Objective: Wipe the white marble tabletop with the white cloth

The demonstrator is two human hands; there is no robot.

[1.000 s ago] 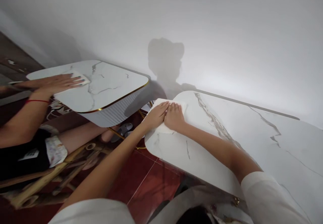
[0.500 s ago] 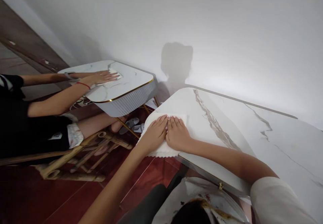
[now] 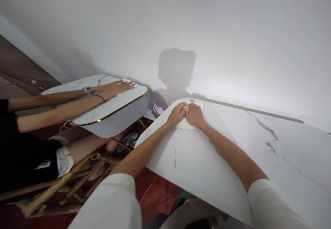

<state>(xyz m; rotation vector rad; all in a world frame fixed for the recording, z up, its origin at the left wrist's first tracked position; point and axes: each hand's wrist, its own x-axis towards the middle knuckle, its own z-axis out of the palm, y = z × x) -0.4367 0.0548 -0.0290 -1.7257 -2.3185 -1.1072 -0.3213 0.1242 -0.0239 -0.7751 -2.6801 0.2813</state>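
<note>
A white cloth [image 3: 186, 124] with a scalloped edge lies on the white marble-patterned tabletop [image 3: 196, 163], close to its rounded far left corner. My left hand [image 3: 177, 113] rests on the left part of this cloth, palm down. Beside it my right hand [image 3: 195, 114] presses on the cloth with its fingers laid flat. The hands are close together, thumbs facing each other. Much of the cloth is hidden beneath them.
A second marble-patterned table [image 3: 89, 113] with gold trim and a ribbed side stands at the left. Another person's hands [image 3: 116, 87] lie on a white cloth there. That person sits on a bamboo chair [image 3: 64, 184]. The wall [image 3: 232, 50] rises behind both tables.
My hands and the cloth have slid away from the near left edge to the table's far corner. The other person's hands have also moved toward the far right corner of their table.
</note>
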